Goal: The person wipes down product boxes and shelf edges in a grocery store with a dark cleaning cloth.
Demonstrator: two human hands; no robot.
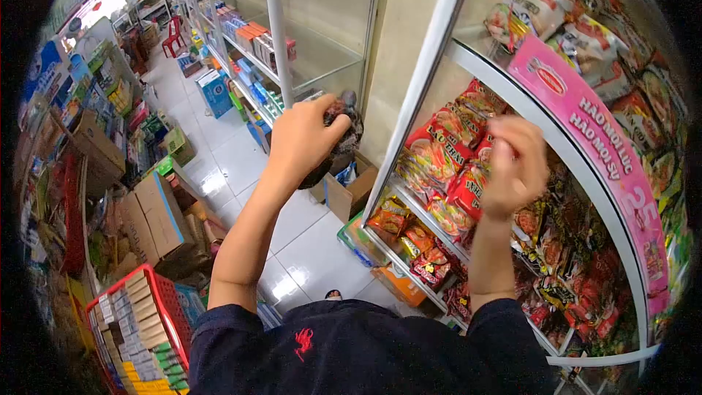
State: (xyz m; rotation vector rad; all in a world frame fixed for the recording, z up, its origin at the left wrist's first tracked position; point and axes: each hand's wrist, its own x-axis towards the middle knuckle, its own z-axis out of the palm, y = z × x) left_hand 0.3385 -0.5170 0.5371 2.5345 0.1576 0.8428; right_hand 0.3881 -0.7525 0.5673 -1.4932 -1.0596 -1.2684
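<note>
While the dark packets sit bunched in the person's left hand, held up level with the shelving and out in the aisle just left of the white upright post, the fingers of that hand are wrapped closed around them, thumb over the top, so the bundle is carried rather than resting on anything. The right hand is raised in front of the red noodle packets that stand in a row on the middle shelf; it is blurred, and its fingers look curled toward the palm, but whether they pinch a packet or are closed on nothing cannot be told. To do this well, judging from how things stand, the left hand ought to keep a firm but not crushing hold, since such soft packets would slip out of a loose bunch, and the right hand should work along the front row without knocking neighbours over the shelf lip. Below the red row lie orange packets and darker ones farther down; above runs a pink shelf banner under more bagged noodles. Behind, in the aisle, stand cardboard boxes and a red basket packed with small boxed goods, near the person's left elbow.
</note>
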